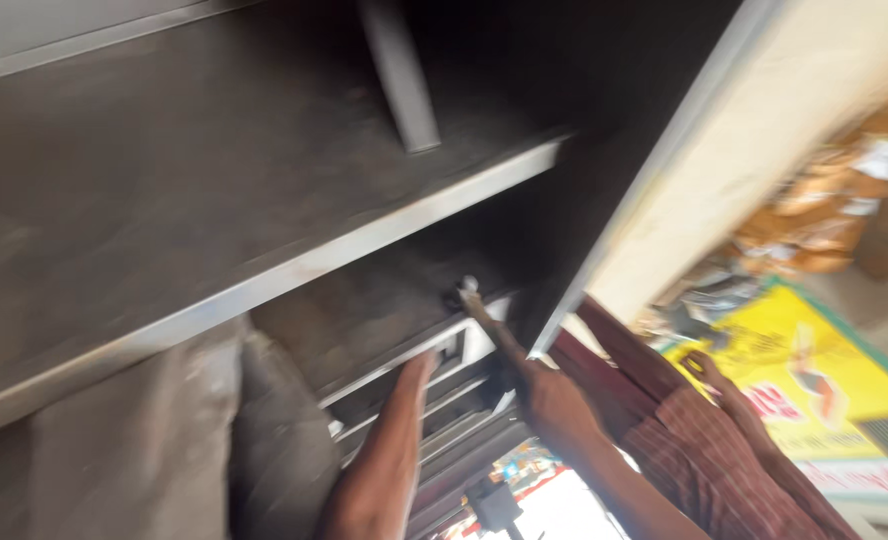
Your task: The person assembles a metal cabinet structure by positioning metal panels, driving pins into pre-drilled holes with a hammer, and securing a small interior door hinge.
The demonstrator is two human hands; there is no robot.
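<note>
The view is blurred. My right hand (554, 405) grips the wooden handle of a hammer (484, 318), whose metal head is up against the front edge of a lower metal shelf (384, 365) inside a dark steel cabinet. My left hand (416, 372) reaches up with its fingertips laid on the same shelf edge, a little left of the hammer head, and holds nothing.
A wide upper shelf (294, 270) runs above, with a grey upright bar (399, 75) standing on it. The cabinet's side wall (654, 160) is at the right. Striped maroon cloth (694, 450) and another hand (709, 370) lie lower right, over a yellow printed sheet (814, 370).
</note>
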